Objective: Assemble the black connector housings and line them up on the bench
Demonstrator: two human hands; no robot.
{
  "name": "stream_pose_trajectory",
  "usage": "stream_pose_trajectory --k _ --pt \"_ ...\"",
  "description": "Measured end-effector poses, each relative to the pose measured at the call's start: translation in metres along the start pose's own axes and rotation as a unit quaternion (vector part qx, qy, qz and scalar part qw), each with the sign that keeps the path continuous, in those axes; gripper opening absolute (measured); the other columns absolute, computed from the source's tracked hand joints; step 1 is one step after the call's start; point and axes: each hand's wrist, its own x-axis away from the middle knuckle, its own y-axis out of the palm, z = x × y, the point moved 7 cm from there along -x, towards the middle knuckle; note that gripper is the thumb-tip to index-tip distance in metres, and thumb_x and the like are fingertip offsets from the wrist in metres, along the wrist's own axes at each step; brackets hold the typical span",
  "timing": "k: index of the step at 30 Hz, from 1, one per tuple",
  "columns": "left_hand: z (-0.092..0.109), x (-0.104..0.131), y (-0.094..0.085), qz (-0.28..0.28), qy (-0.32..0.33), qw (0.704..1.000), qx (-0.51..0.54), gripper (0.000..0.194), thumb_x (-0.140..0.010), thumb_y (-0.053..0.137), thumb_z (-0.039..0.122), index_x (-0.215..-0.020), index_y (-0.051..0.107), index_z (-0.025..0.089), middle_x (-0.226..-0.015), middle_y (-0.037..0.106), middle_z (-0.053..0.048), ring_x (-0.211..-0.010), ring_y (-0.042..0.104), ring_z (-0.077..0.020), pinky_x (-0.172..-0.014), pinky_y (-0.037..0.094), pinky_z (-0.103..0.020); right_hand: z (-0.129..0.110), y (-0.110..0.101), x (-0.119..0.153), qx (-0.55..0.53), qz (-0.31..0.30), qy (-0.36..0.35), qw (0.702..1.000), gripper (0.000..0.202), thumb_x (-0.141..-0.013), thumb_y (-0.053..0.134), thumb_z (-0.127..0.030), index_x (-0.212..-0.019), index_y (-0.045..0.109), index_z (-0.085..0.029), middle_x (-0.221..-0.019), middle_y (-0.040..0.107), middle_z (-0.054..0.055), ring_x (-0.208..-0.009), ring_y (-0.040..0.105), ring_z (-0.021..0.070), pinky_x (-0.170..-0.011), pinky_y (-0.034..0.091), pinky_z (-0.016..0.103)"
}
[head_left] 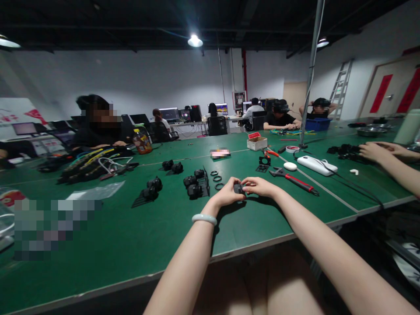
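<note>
My left hand (225, 193), with a pale bangle on the wrist, is closed around a small black part (238, 188) above the table. My right hand (260, 187) meets it from the other side, thumb and fingertips pinching the same part. Its exact kind is mostly hidden by my fingers. Several black rings (217, 178) lie just beyond my left hand. Further left sit black cylindrical assemblies on slotted brackets (205, 181), with another such group (151, 189) beside them. Right of my hands are an adjustable wrench (300, 183) with a red and black handle and a black square bracket (263, 164).
On the green table (177, 227) are a white power bank (317, 166) with a cable, a white oval case (290, 166), a small box (257, 142), a drink bottle (142, 142) and cable bundles (87, 166). A metal pole (311, 74) rises at right. A co-worker's hands (377, 151) handle black parts.
</note>
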Motion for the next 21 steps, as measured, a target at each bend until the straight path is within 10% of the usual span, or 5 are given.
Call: stream_pose_trajectory --k 21 --pt "-0.0012 -0.0015 -0.0011 0.0 0.009 1.0 -0.005 0.048 -0.051 0.06 0.022 -0.093 0.038 0.016 -0.078 0.043 0.001 -0.066 0.043 -0.0093 -0.056 0.037 -0.021 -0.0031 -0.0003 0.0039 -0.07 -0.013 0.015 0.997 0.036 -0.065 0.055 -0.032 -0.096 0.044 -0.017 -0.075 0.052 0.0 -0.063 0.047 0.008 -0.06 0.039 0.022"
